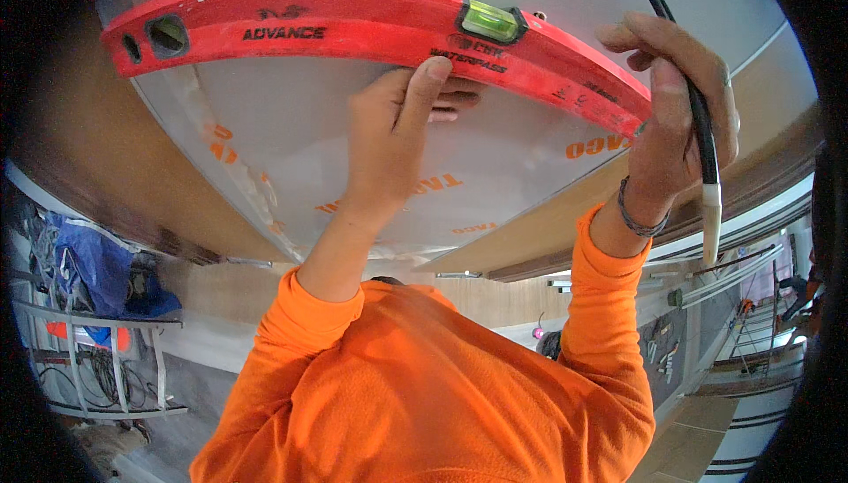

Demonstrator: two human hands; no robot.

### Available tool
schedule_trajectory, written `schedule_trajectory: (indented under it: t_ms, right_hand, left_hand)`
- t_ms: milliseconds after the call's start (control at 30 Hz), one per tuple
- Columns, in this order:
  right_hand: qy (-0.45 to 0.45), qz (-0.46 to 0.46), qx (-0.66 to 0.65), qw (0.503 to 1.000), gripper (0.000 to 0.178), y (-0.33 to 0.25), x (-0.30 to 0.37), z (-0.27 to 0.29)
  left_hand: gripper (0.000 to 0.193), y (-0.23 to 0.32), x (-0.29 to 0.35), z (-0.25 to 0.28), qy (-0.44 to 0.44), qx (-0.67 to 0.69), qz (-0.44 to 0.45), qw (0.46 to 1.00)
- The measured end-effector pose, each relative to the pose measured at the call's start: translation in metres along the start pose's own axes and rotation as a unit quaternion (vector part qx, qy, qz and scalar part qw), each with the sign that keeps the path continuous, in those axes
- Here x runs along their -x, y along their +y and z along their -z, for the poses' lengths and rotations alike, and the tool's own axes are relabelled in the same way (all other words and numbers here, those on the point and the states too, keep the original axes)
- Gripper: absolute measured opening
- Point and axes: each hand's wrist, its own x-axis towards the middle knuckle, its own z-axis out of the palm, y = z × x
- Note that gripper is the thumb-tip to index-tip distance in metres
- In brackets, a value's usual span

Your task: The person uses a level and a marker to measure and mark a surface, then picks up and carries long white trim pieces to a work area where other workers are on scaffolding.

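A long red spirit level (371, 28) with a green vial lies across a grey sheet covered in film with orange print (300, 121). My left hand (393, 121) grips the level's lower edge near its middle, thumb on the front and fingers partly hidden behind. At the level's right end, my right hand (676, 121) is closed around a slim black pen-like tool (703, 125). One end of this tool tapers to a dark point; the other is white and cream. Whether the right hand also grips the level, I cannot tell.
Brown boards (199, 192) flank the sheet on both sides. Lower left, a metal rack (119, 324) stands by a blue tarp (93, 262) and tangled cables. Long pale bars (724, 275) and scattered small tools (662, 346) lie at the right.
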Motion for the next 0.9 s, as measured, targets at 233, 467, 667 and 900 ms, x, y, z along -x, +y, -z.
schedule_trajectory:
  t_ms: [233,467,667,900]
  right_hand:
    - [-0.018,0.023,0.122,0.992,0.038,0.032,0.052,0.023]
    - [-0.045,0.01,0.196,0.98,0.069,0.029,0.079,0.02]
    - [-0.03,0.004,0.201,0.979,0.061,0.031,0.087,0.021]
    - [-0.031,0.0,0.217,0.976,0.06,0.033,0.088,0.022]
  left_hand:
    - [0.046,0.004,0.002,-0.001,0.0,-0.026,-0.034,0.999]
    - [0.048,0.004,0.002,-0.002,-0.004,-0.035,-0.047,0.998]
    - [0.049,0.006,0.001,0.0,-0.009,-0.053,-0.05,0.997]
    - [0.05,0.007,0.0,0.0,-0.021,-0.061,-0.048,0.997]
